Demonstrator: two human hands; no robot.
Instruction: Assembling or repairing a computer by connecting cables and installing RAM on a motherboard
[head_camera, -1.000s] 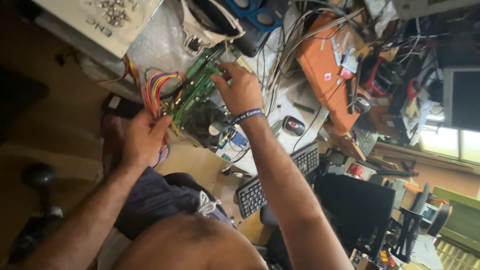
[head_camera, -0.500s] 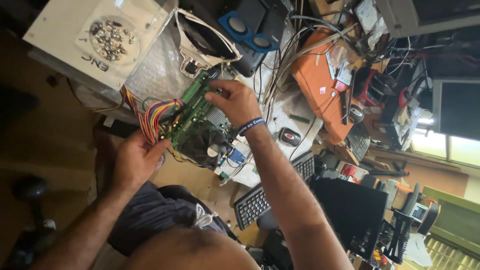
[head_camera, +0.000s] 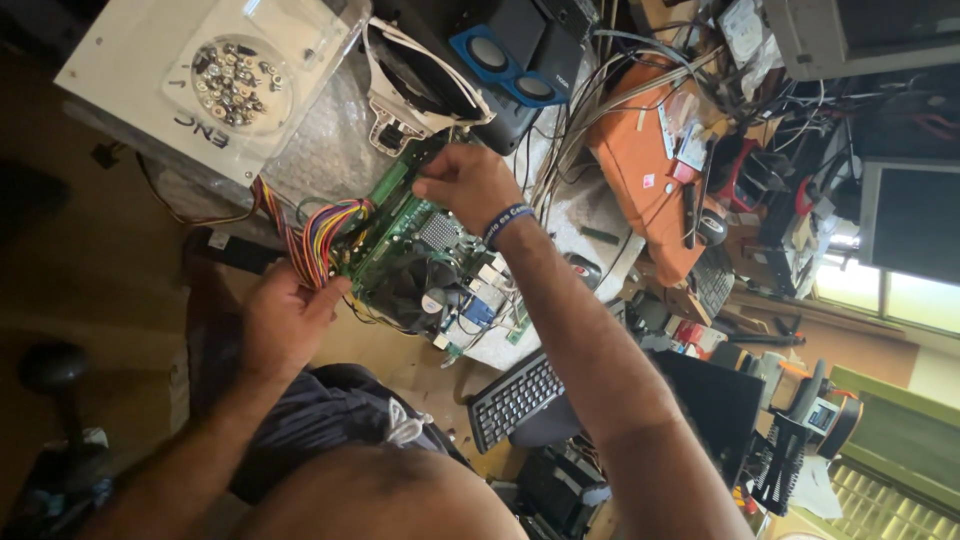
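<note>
A green computer motherboard (head_camera: 415, 250) with a black fan and a silver heat sink is held up over a cluttered desk. My left hand (head_camera: 285, 320) grips its near edge, with my fingers closed around the bundle of coloured wires (head_camera: 320, 240) plugged in there. My right hand (head_camera: 465, 185), with a blue band on its wrist, pinches the board's far edge from above. The part under those fingertips is hidden.
A white box with a round window full of screws (head_camera: 215, 80) lies at the upper left on bubble wrap. Blue-ringed speakers (head_camera: 510, 60), an orange case (head_camera: 640, 170), tangled cables, a mouse (head_camera: 585, 268), a black keyboard (head_camera: 515, 400) and a monitor (head_camera: 915, 235) crowd the desk.
The view has shifted so the board and both hands sit lower in the frame. My left hand has closed tighter on the wire bundle; my right hand stays on the far edge.
</note>
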